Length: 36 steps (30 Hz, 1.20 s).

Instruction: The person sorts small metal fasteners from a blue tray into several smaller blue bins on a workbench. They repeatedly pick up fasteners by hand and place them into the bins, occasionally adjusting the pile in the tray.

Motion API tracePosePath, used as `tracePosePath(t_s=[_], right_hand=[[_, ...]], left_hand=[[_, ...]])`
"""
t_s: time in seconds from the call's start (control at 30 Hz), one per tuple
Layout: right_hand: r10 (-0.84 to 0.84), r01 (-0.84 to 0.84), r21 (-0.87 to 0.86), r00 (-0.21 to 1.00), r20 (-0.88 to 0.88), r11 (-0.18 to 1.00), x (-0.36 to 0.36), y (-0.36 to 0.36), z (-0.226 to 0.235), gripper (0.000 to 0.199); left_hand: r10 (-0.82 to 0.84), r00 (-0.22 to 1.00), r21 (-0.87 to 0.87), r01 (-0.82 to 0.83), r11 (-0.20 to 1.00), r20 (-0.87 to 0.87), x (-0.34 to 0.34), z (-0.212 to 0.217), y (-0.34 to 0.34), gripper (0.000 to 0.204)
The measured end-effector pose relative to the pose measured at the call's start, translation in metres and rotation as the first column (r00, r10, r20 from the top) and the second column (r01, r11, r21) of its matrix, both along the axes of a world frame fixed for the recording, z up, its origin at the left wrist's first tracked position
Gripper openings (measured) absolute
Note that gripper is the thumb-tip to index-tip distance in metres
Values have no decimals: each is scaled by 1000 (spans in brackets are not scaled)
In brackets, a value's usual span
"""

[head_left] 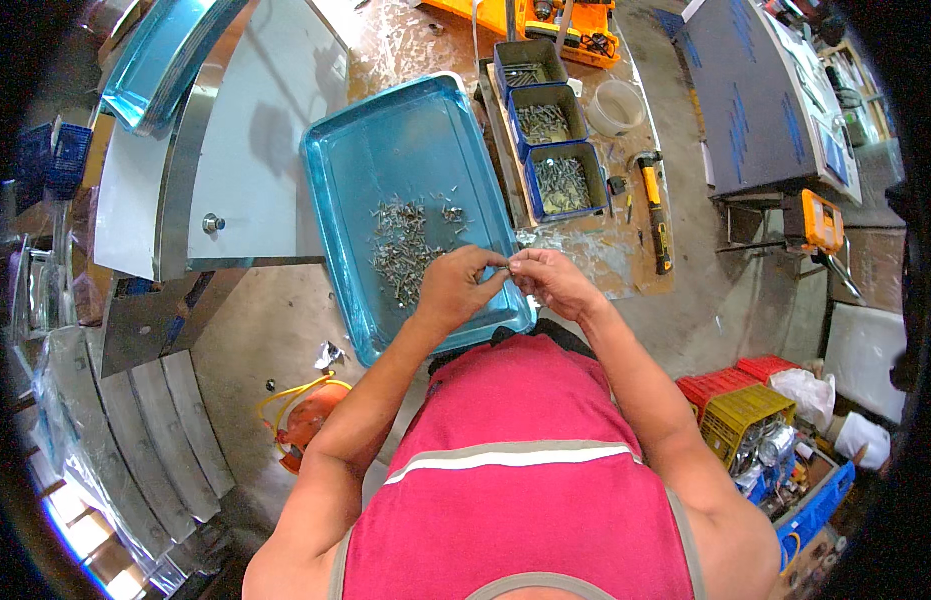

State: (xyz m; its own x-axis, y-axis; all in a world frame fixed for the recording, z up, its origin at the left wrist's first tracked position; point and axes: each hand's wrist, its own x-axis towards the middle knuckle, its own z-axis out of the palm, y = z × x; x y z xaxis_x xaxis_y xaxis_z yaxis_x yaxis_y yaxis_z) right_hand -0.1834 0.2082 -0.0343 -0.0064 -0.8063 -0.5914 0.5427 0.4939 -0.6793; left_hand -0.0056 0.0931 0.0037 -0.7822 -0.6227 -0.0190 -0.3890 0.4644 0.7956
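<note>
Metal is what both hands are working: the left hand and the right hand meet fingertip to fingertip over the near right corner of a blue tray, pinching something small and silvery between them. It is too small to tell its exact kind, though it looks like one of the small metal fasteners heaped loose in the middle of the tray.

Judging by that grip, the work is fine sorting or fitting of tiny parts. It would go best with the hands kept low over the tray, so a dropped piece lands inside the rim and not on the floor, and with one piece taken from the edge of the heap at a time rather than from its tangled middle.

Beyond the tray, three dark blue bins stand in a row on the worn, dusty surface, each holding more small metal parts. Just right of them lie a clear plastic tub and a yellow-handled hammer. Left of the tray rests a sheet-metal panel. Around the person the workshop floor is bare concrete, with stacked red and yellow crates at the right and an orange object with a yellow cord at the left.
</note>
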Motion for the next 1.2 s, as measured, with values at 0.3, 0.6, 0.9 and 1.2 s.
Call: tracePosePath(t_s=[0.3,0.6,0.9,1.2], right_hand=[[46,-86,-103,940,-339,991,-40,-6,38,14],[-310,185,-270,771,-556,945,-125,-19,63,16],[-226,84,-229,668,-709,970,-156,-35,44,19],[-217,82,-252,790,-574,964,-172,-38,33,14]], left_hand=[[-66,997,15,66,998,32,-41,37,-17,18],[84,956,-371,-189,909,-281,-175,152,-147,21],[184,950,-551,-296,780,-250,-310,168,-299,41],[283,959,-485,-256,836,-18,-304,161,-306,47]])
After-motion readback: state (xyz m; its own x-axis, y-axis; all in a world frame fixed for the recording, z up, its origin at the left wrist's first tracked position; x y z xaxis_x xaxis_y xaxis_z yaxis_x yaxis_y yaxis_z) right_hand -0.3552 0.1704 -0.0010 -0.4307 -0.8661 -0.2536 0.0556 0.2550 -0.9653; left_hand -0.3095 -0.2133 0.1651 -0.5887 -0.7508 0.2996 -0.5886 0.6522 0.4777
